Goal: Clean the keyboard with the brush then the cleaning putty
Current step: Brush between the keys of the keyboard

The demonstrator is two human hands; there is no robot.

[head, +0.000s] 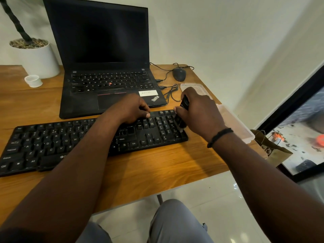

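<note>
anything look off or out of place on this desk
The clear plastic container at the table's right edge juts past the corner and looks easy to knock off. The keyboard also lies askew to the laptop.

The laptop (105, 67) bore "ThinkPad" on its palm rest. The keyboard (52, 144) keys showed "Shift", "Ctrl", "Alt" and letters. The white sticker (147, 93) was unreadable.

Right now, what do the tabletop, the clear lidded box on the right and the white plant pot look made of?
Brown tabletop: wood or wood-look laminate, visible grain, low sheen. Clear rectangular box: translucent plastic, slightly frosted. White cylindrical plant pot: smooth, matte, ceramic or plastic; cannot tell which.
</note>
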